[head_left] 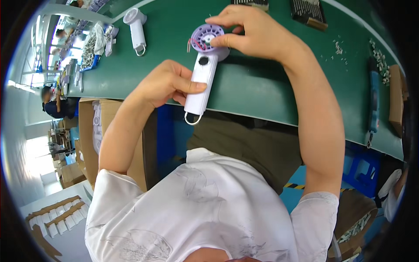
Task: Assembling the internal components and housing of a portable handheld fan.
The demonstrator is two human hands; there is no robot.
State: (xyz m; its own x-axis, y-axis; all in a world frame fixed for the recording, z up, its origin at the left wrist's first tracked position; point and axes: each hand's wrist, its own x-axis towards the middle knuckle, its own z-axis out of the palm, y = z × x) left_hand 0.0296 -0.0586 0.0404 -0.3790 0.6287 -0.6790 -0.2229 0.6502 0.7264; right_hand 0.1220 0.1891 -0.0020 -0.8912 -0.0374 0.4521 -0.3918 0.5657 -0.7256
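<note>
A white and lilac handheld fan (203,83) is tilted slightly over the table's front edge, with a white loop at its lower end. My left hand (174,83) is closed round its handle, thumb across the front below a black round button. The slotted round head (207,38) has no front cover on this side, and thin red wires stick out at its left. Over the head is my right hand (244,32), its thumb at the hub and its index finger stretched past the upper rim. Thumb and index finger are apart, with nothing visible between them.
On the green table (257,91) another handheld fan (137,32) lies at the far left. A blue tray of parts (89,54) is beyond it. Small loose pieces (338,50) and a teal electric screwdriver (373,96) lie to the right. A cardboard box (131,144) stands below left.
</note>
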